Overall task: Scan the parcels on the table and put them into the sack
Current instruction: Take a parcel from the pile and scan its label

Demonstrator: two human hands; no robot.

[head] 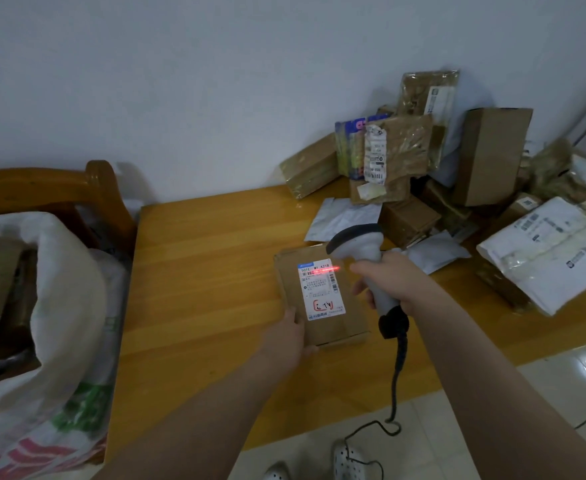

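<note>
**Entry: one flat parcel, under the scanner**

- **Flat cardboard parcel** [320,299]. It lies on the wooden worktop [198,271], near the front edge and apart from the heap. The white label [322,289] faces up, evidently so the barcode can be read where it lies.
- **Scanner** [357,244]. A corded handheld unit with its head tipped down over the parcel's far end. It throws a red scan line [329,269] across the top of the label. The cable [397,375] trails off the worktop to the floor.
- **Right hand** [385,282]. It is wrapped round the scanner grip, forefinger forward where a trigger would sit. The arm reaches out almost straight from the lower right.
- **Left hand** [289,336]. It clasps the parcel's near-left corner, fingers along the left edge and thumb at the near edge. I take this to steady the parcel for the read and to be ready to lift it. The forearm angles in from below.
- **Sack** [59,306]. White woven, mouth open, at the left end of the worktop and leaning by a wooden chair [101,188]. Cardboard shows inside it, and it is handily placed for the left hand.
- **Heap of parcels** [423,161]. Boxes and mailers stacked against the wall at the far right, apparently not yet processed.
</note>
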